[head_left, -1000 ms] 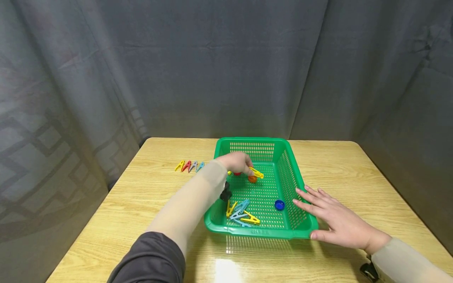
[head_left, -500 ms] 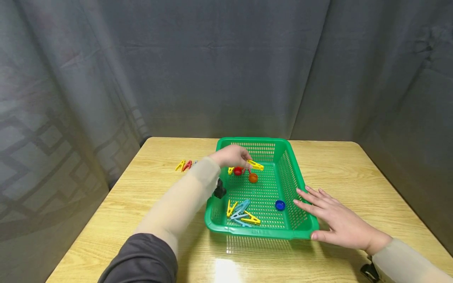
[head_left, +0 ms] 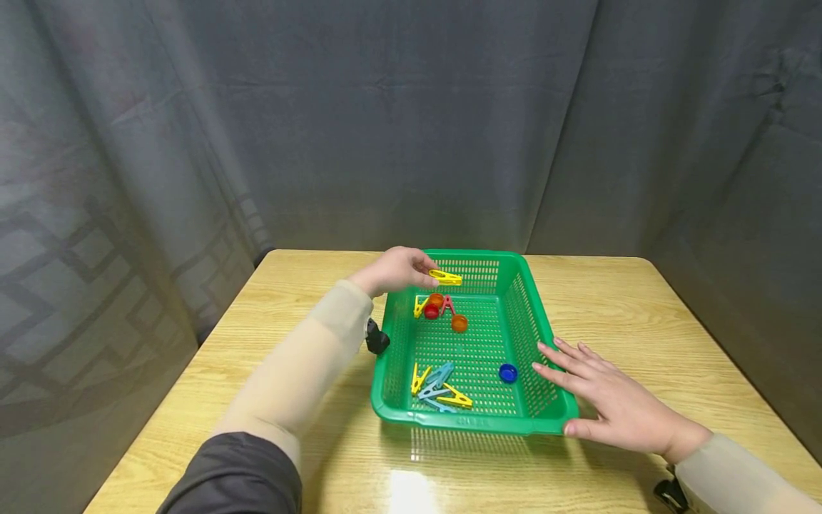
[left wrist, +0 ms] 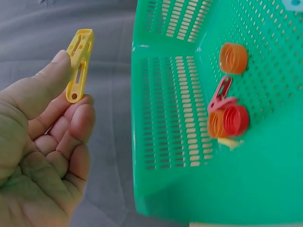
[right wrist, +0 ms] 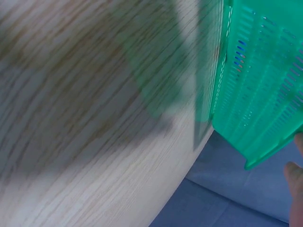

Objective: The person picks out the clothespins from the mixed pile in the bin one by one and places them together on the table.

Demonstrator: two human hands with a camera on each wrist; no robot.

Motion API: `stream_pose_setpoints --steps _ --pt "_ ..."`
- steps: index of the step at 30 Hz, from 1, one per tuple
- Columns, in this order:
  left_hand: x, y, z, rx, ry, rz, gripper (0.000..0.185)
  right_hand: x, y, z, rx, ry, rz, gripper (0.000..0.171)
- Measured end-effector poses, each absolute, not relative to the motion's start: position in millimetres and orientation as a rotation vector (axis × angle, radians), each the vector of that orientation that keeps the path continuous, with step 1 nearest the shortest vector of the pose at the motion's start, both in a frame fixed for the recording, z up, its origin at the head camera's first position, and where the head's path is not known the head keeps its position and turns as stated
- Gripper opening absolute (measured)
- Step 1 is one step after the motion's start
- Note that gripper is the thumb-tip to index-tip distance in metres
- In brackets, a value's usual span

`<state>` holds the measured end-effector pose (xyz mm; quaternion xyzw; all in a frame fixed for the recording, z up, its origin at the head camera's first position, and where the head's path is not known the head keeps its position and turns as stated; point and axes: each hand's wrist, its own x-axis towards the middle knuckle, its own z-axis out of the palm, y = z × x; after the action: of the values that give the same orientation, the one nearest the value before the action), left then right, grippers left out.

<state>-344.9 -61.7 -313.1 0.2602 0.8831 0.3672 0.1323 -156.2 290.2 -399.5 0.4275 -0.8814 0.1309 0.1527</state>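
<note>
Over there the left hand (head_left: 397,271) pinches a yellow clothespin (head_left: 446,278) between thumb and fingers, holding it up near the far left corner of a green basket (head_left: 475,423). The right hand (head_left: 619,400), fingers spread, touches the basket's right rim; a blue cap (head_left: 507,373) lies inside, near that side.

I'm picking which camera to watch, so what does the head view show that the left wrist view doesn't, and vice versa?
Only the head view shows the right hand and blue cap. Only the left wrist view shows the left hand from its palm side. Both show it pinching a yellow peg, plus the basket, red cap, red peg and two orange caps.
</note>
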Motion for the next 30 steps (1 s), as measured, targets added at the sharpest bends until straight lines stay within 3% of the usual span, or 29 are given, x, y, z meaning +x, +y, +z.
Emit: stream_pose_setpoints --steps 15,30 --pt "-352 -117 -307 0.574 2.666 1.172 0.038 -156 291 -400 1.225 -2.534 0.375 0.078" --pt "-363 -177 -332 0.267 2.698 1.382 0.038 -154 291 -400 1.223 -2.527 0.369 0.077"
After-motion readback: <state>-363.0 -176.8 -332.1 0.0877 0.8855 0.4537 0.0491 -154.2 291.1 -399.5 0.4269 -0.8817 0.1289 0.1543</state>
